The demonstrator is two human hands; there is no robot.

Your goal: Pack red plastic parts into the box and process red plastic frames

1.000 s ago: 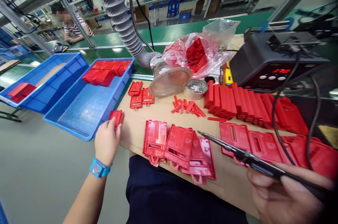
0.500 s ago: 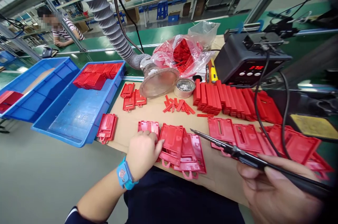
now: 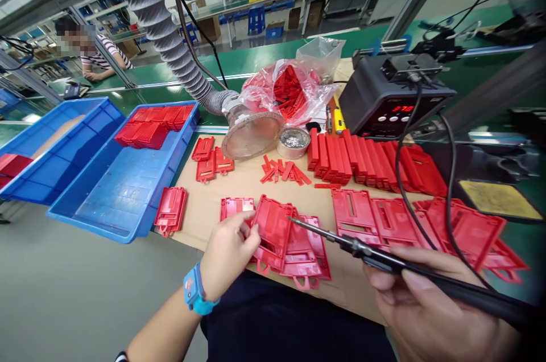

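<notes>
My left hand (image 3: 228,251) grips the edge of a red plastic housing (image 3: 273,231), which stands tilted up on a pile of similar housings (image 3: 307,254). A blue wrist strap (image 3: 194,291) circles that wrist. My right hand (image 3: 422,299) holds a black soldering iron (image 3: 341,243) like a pen. Its thin metal tip is just right of the tilted housing, and I cannot tell whether they touch. More red housings (image 3: 375,219) lie flat on the brown cardboard-covered bench (image 3: 341,293) to the right, beneath the iron.
A soldering station (image 3: 396,97) with a red display stands at the back right, trailing black cables. A fume hose ends in a clear hood (image 3: 251,134). Blue trays (image 3: 123,191) lie left of the bench. A co-worker (image 3: 96,63) sits at the far left.
My left hand has moved right from the single housing by the tray to the pile, and the top housing now tilts up. The iron's tip has shifted slightly left.
</notes>
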